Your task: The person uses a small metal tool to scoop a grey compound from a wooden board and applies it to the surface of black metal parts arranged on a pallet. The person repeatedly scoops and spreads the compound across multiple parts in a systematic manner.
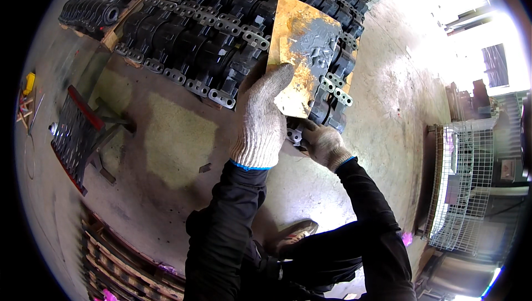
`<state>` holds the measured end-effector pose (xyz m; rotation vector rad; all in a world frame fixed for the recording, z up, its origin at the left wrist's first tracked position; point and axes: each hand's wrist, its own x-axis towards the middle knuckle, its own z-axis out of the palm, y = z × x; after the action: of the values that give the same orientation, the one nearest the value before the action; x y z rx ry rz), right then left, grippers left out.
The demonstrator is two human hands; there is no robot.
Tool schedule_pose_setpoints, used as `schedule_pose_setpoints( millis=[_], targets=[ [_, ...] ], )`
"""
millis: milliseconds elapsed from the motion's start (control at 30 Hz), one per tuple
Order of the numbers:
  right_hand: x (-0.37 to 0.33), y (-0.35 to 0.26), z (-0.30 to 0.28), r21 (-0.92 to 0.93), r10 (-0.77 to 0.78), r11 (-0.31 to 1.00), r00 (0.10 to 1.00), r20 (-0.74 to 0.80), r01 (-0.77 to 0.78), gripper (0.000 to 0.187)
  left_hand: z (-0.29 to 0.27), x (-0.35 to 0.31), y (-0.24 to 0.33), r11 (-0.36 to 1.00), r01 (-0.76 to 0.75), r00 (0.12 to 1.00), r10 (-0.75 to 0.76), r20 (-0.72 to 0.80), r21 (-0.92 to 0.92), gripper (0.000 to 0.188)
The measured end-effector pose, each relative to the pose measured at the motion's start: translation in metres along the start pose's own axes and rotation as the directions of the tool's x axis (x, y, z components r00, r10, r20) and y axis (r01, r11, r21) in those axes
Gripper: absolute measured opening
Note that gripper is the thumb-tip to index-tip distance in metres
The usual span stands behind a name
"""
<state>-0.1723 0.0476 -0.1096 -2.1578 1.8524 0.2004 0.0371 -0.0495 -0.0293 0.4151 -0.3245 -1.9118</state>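
My left hand (263,110), in a ribbed off-white knit glove with a blue cuff, is closed on a yellowish board (285,51). Thick grey paste (317,37) is smeared across the board's upper face. The board is held tilted above rows of black cast metal parts (191,46) with bare-metal, holed end plates (221,98). My right hand (326,143), gloved alike, is at the near right end of these parts, just below the board's lower edge. Its fingers are curled beside a holed plate (293,134); whatever they pinch is hidden.
A stand with a slatted dark top and red edge (86,110) is at left. Wooden pallets (130,262) lie at lower left. Another pallet bears more black parts (91,15) at upper left. A wire mesh cage (463,184) stands at right. My shoe (296,233) is on the concrete floor.
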Motion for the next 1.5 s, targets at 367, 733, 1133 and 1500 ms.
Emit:
schedule_pose_setpoints(
  millis=[367,733,1133,1500],
  targets=[
    [0.005,0.012,0.012,-0.016,-0.088,0.996,0.993,-0.084,0.087,0.019,0.001,0.002,-0.001,1.000,0.021,1.000,-0.021,-0.012,0.008,0.036],
    [0.001,0.004,-0.019,0.085,0.010,0.996,0.971,-0.239,0.010,0.016,-0.002,0.003,0.003,0.999,0.002,1.000,-0.003,-0.027,-0.038,0.034],
    [-0.013,0.005,-0.001,-0.065,0.037,0.997,0.999,-0.024,-0.038,0.017,-0.008,0.004,-0.002,1.000,-0.013,1.000,0.013,0.007,0.005,0.036],
    [-0.015,0.004,-0.008,-0.067,0.068,0.996,0.996,0.061,-0.063,0.018,-0.005,0.006,0.001,0.999,0.022,1.000,-0.023,-0.019,-0.029,0.038]
  ],
)
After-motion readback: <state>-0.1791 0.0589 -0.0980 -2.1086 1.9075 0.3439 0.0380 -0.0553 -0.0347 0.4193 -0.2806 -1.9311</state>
